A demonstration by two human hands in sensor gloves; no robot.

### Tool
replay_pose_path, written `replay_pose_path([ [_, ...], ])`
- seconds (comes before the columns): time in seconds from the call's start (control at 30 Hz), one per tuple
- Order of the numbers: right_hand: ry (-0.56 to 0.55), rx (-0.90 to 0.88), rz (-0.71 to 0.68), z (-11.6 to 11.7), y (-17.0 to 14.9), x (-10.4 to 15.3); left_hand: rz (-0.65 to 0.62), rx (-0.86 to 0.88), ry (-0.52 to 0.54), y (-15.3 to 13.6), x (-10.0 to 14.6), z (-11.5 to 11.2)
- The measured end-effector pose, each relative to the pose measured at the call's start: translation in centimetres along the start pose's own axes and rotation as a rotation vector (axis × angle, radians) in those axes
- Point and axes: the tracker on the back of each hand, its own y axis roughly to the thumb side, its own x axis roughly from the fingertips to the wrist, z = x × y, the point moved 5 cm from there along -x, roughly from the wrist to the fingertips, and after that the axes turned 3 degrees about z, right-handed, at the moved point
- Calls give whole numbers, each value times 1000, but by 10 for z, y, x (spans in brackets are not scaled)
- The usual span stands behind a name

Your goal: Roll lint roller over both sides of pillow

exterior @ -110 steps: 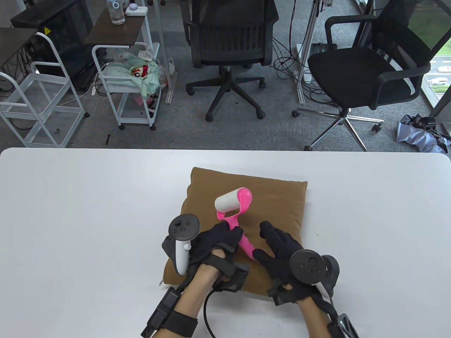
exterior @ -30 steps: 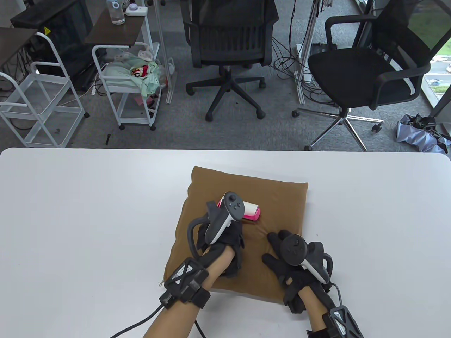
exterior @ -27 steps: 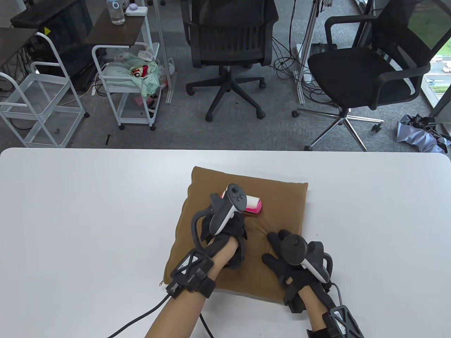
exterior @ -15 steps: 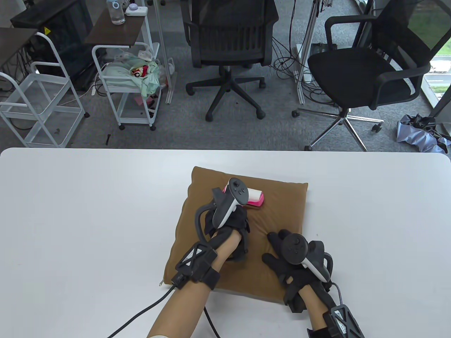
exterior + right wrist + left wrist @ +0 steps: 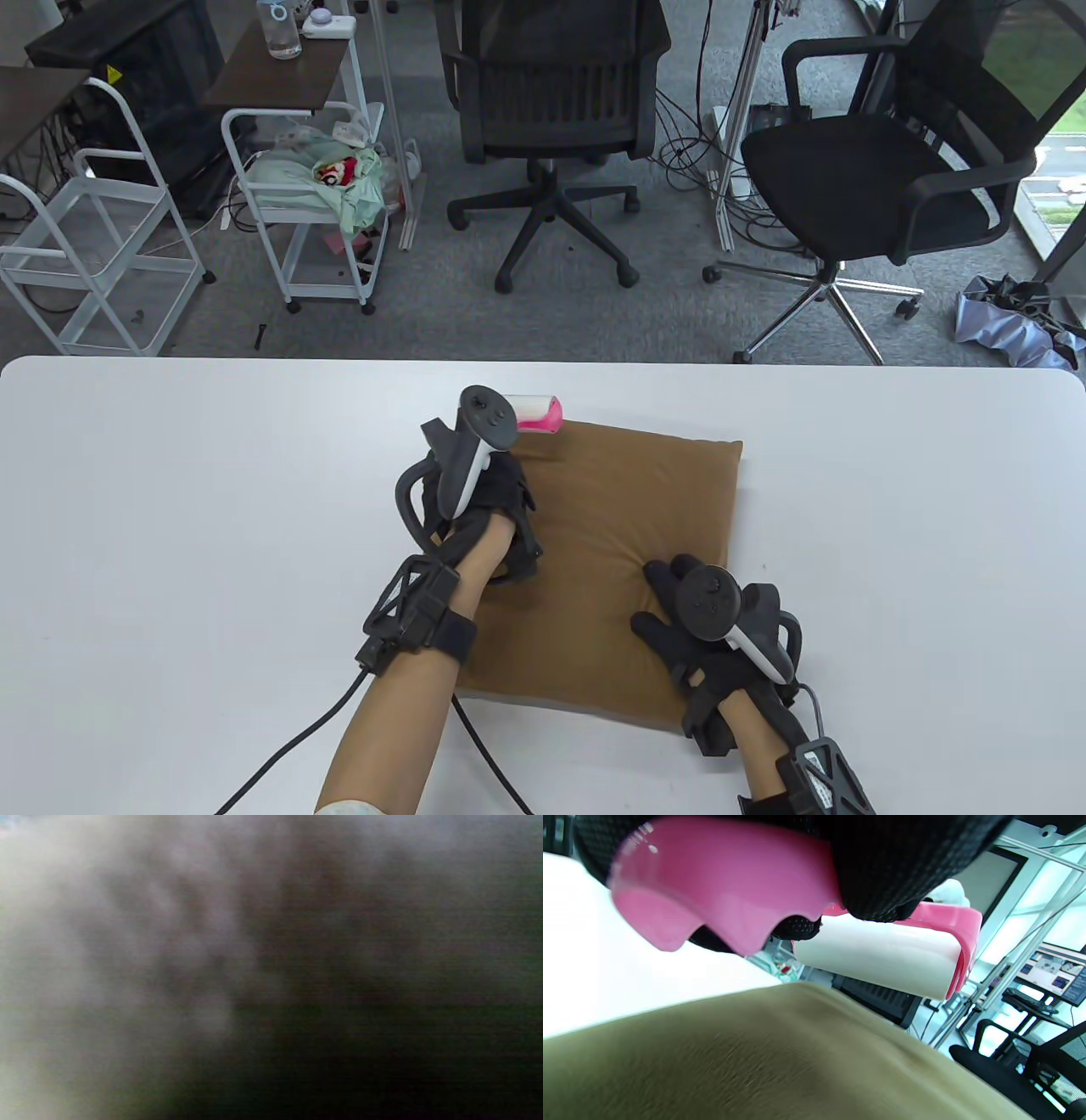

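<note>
Since half a second ago the left hand [image 5: 479,509] has pushed the lint roller [image 5: 536,413] up from the middle of the pillow [image 5: 619,543] to its far left corner, so the white roll now pokes out past the far edge, over the table [image 5: 170,526]. The right hand [image 5: 704,628] hasn't budged at all.

In the left wrist view the gloved fingers [image 5: 882,870] are curled tight around the pink handle [image 5: 721,887], so that hand's got a full fist on it. The white roll [image 5: 878,959] sits just above the brown fabric [image 5: 755,1060]; can't tell if it's actually touching there or hovering a hair off.

The right hand lies flat with fingers spread on the near right corner of the pillow, pressing it down, not gripping anything. Right wrist view is just a dark blurry smear, no help.

The pillow lies flat on the white table, a bit skewed, roughly centred. Behind the table there's two black office chairs [image 5: 551,110] and a white cart [image 5: 301,195] with clutter on it.
</note>
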Motion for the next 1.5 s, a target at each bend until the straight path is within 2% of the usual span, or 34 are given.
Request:
replay_pose_path([
  [0.1, 4, -1, 0, 0, 0, -1, -39, 51, -59, -16, -4, -18],
  [0.2, 4, 0, 0, 0, 0, -1, -63, 54, -72, -27, 1, -21],
  [0.3, 3, 0, 1, 0, 0, -1, -98, 31, -71, -36, 14, -15],
  [0.53, 5, 1, 1, 0, 0, -1, -189, -46, -90, -80, 73, -3],
  [0.73, 6, 4, 2, 1, 0, 0, -188, -62, -199, -133, 125, -3],
  [0.87, 10, 0, 4, 2, 0, 0, -174, -55, -256, -156, 144, -2],
  [1.0, 15, -17, 7, 3, -1, 0, -185, -95, -293, -166, 155, -4],
  [1.1, 23, -25, 9, 3, -2, 0, -188, -96, -274, -165, 153, -4],
  [1.23, 37, -50, 12, 4, -4, -1, -169, -34, -247, -158, 137, -6],
  [1.43, 47, -58, 11, 4, -5, -2, -178, -43, -165, -124, 104, -5],
  [1.5, 51, -62, 11, 3, -5, -2, -172, -52, -138, -108, 86, -4],
])
